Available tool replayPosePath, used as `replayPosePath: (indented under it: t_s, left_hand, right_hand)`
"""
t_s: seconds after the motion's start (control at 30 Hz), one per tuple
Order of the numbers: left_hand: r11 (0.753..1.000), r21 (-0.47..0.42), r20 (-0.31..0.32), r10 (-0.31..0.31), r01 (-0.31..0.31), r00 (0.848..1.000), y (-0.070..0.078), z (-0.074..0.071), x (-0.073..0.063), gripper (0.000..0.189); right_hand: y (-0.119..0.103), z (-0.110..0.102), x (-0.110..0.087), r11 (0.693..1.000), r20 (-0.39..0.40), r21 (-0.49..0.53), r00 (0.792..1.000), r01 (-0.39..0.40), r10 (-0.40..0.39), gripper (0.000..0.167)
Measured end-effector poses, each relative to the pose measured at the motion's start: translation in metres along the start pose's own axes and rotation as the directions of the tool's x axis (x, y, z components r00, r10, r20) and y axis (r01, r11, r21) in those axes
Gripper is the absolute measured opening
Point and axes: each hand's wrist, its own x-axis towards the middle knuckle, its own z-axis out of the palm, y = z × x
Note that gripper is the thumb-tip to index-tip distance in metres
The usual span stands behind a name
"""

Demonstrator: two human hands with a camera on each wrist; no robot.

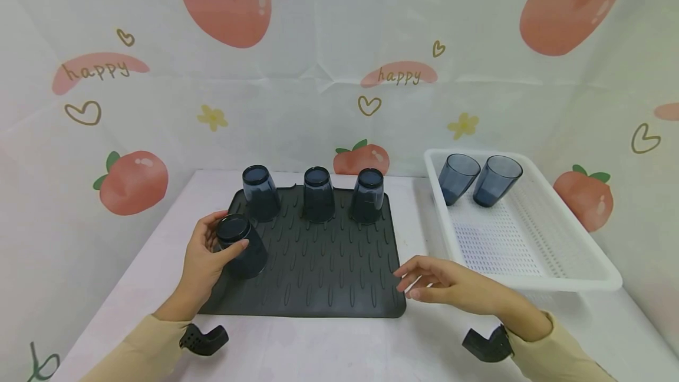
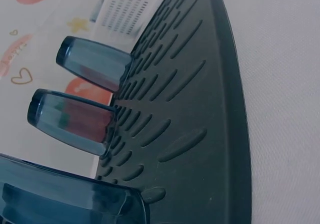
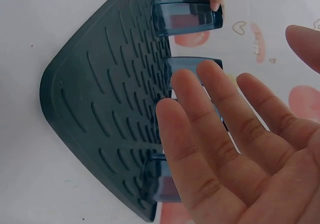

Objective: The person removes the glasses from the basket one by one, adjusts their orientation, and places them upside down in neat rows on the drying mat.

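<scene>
My left hand [image 1: 204, 259] holds an upside-down blue tinted glass [image 1: 247, 255] at the front left of the black ridged drying mat [image 1: 329, 282], thumb on the near side. In the right wrist view, fingertips of that hand rest on the base of this glass [image 3: 182, 18]. Along the mat's back edge stand a left glass [image 1: 262, 196], a middle glass [image 1: 318, 196] and a right glass [image 1: 367, 198], all upside down. My right hand [image 1: 451, 285] hovers with relaxed fingers by the mat's front right corner and holds nothing; its palm and spread fingers [image 3: 250, 154] fill the right wrist view.
A white perforated basket [image 1: 530, 283] stands on the right of the white table [image 1: 297, 346]. Two more blue glasses, one left [image 1: 457, 178] and one right [image 1: 497, 180], lean mouth up against its back wall. A printed cloth [image 1: 318, 28] hangs behind the table.
</scene>
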Motion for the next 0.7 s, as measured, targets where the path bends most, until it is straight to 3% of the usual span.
replayPosePath:
  t_s: [0.3,0.7]
  left_hand:
    - [1.000,0.006,-0.001,0.023,-0.023,1.000,0.0014,-0.0009,0.0003,0.068]
    - [0.993,0.043,0.016,0.112,-0.113,0.994,0.0036,-0.0088,0.0082,0.061]
  right_hand:
    - [0.0011,0.0012,-0.0001,1.000,-0.002,-0.003,1.000,-0.004,0.004,0.030]
    - [0.0027,0.0017,0.0003,1.000,-0.006,-0.013,1.000,-0.003,0.003,0.031]
